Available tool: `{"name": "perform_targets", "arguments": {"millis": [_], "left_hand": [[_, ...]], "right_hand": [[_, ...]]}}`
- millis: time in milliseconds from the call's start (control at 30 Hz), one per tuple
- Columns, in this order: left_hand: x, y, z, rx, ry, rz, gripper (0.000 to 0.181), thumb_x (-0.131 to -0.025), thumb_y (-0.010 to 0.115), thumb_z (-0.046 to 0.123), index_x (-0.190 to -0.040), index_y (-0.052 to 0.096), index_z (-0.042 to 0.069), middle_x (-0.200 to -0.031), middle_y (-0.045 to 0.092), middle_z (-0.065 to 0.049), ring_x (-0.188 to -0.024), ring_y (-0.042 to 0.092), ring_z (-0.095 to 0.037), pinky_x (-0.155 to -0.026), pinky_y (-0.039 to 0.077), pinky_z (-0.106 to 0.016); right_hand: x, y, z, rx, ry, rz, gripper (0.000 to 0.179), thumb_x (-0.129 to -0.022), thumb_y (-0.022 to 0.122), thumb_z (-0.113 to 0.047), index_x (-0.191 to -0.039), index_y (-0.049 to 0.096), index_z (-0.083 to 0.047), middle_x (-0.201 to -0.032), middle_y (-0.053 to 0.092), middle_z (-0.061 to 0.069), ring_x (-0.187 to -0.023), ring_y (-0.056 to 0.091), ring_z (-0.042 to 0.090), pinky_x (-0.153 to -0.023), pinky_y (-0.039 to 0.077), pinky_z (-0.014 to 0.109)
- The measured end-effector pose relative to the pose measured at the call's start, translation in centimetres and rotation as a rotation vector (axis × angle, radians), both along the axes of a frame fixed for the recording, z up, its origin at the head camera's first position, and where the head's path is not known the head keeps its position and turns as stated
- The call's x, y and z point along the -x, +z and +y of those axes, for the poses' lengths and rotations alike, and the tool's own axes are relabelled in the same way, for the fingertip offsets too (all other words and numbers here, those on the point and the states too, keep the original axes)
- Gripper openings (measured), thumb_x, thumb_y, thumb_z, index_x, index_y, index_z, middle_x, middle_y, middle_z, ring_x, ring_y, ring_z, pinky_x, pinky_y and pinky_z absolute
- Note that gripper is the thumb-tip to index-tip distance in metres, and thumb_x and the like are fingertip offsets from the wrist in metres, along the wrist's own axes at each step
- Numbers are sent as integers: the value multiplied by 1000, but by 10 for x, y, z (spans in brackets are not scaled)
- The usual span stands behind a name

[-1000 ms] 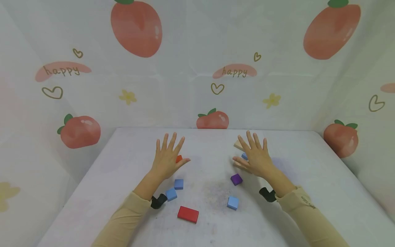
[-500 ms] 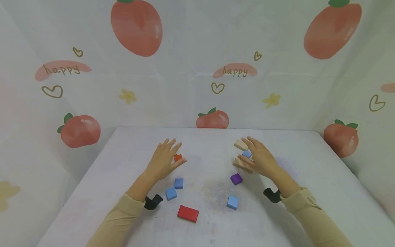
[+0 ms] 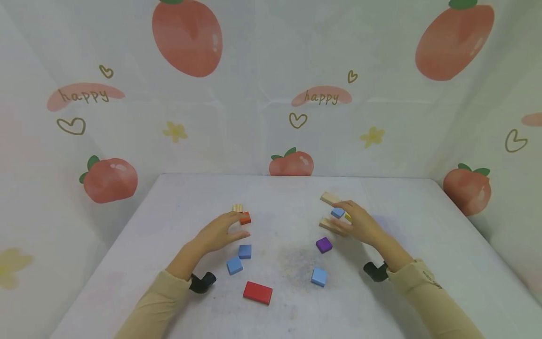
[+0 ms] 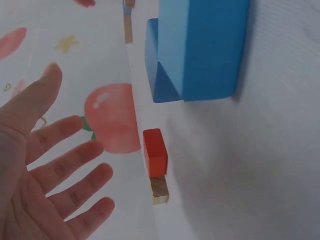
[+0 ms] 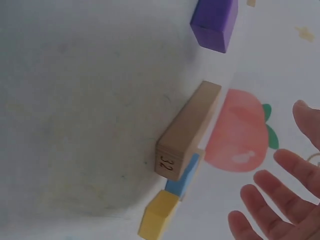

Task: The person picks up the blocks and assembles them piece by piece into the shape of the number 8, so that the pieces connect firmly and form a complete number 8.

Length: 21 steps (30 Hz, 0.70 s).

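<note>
My left hand [image 3: 218, 231] hovers at the left of the table, fingers relaxed and holding nothing. Its fingertips overlap an orange block [image 3: 245, 218] in the head view, but the left wrist view shows the fingers apart from that block [image 4: 155, 152]. A small wooden block [image 3: 237, 207] lies behind it. On the right, my right hand [image 3: 360, 223] hangs with loosely bent fingers, also holding nothing. Near it lie a wooden block marked 32 [image 5: 187, 130], a blue block [image 3: 337, 212], a partly hidden yellow block [image 5: 158, 215] and another wooden block [image 3: 330, 198].
Two blue blocks [image 3: 245, 251] lie nearer than the left hand. A red block [image 3: 258, 293] is at the front. Towards the right are a purple block [image 3: 323, 245] and a light blue block [image 3: 319, 277]. A patterned cloth [image 3: 254, 94] hangs behind the white table [image 3: 288, 320].
Both hands have gone from raised with spread fingers to lower, with fingers more bent. The left hand has drawn back and left, uncovering the small wooden block. The blocks have not moved.
</note>
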<state>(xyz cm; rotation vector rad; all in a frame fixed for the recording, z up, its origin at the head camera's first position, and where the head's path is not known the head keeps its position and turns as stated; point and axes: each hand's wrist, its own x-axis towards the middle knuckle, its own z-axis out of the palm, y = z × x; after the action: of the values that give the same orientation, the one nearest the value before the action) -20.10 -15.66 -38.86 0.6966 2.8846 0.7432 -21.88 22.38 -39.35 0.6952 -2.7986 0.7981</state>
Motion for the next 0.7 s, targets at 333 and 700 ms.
{"name": "perform_targets", "arguments": {"millis": [333, 700], "left_hand": [[-3, -11, -6, -85, -89, -117, 41, -82, 70, 29, -116, 63, 7, -114, 65, -9, -101, 59, -24, -86, 50, -41], [-4, -17, -7, -54, -112, -181, 42, -76, 76, 30, -111, 67, 9, -101, 67, -2, -90, 57, -14, -77, 47, -25]], "right_hand": [[2, -11, 3, 84, 43, -46, 34, -83, 66, -8, -112, 58, 10, -108, 61, 26, -97, 59, 41, -84, 49, 51], [7, -18, 4, 80, 1, -141, 36, -81, 69, -8, -112, 60, 9, -103, 64, 26, -87, 61, 33, -76, 52, 42]]}}
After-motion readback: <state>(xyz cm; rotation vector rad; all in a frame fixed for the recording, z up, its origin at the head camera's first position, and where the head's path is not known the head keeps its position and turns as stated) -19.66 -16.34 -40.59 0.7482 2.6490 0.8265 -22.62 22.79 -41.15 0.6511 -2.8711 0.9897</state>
